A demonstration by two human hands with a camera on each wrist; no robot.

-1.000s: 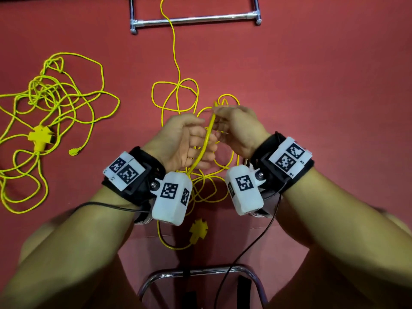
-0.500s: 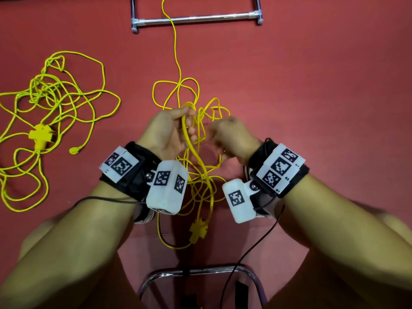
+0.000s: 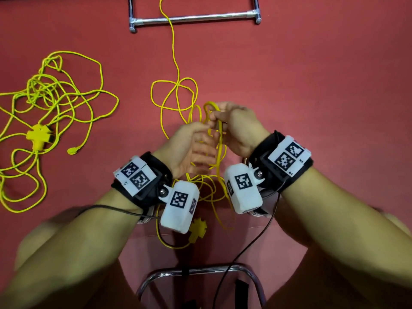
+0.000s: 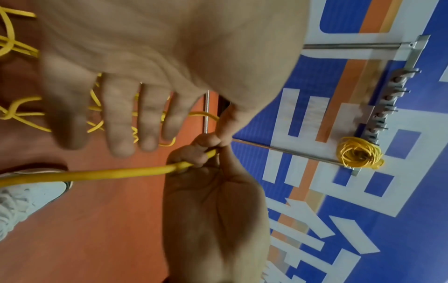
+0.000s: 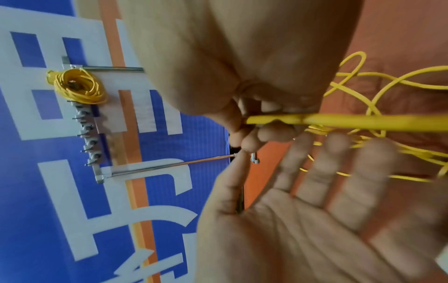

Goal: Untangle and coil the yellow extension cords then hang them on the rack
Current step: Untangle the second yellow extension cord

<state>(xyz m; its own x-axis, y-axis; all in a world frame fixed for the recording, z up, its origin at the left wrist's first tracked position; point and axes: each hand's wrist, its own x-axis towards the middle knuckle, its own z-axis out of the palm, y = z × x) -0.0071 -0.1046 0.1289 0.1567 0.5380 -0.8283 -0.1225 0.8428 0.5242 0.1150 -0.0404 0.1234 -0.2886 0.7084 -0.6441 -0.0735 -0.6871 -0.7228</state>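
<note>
The right hand is pinching a strand of the yellow extension cord between thumb and curled fingertips, holding it up over the red floor so that the strand is running taut back toward the wrist. The left hand is hovering just beside it with fingers spread and nearly straight; its thumb is reaching up against the right hand's fingertips, though motion blur is making it hard to say whether it is actually touching the cord. Beneath both hands the rest of this cord is lying in loose, crossing loops, one strand is trailing away past the chrome bar, and its yellow socket block is sitting on the floor under the left wrist. A second tangled cord is lying well apart to the left. In the wrist views, a coiled cord is hanging at the end of the hook rack against the blue banner.
</note>
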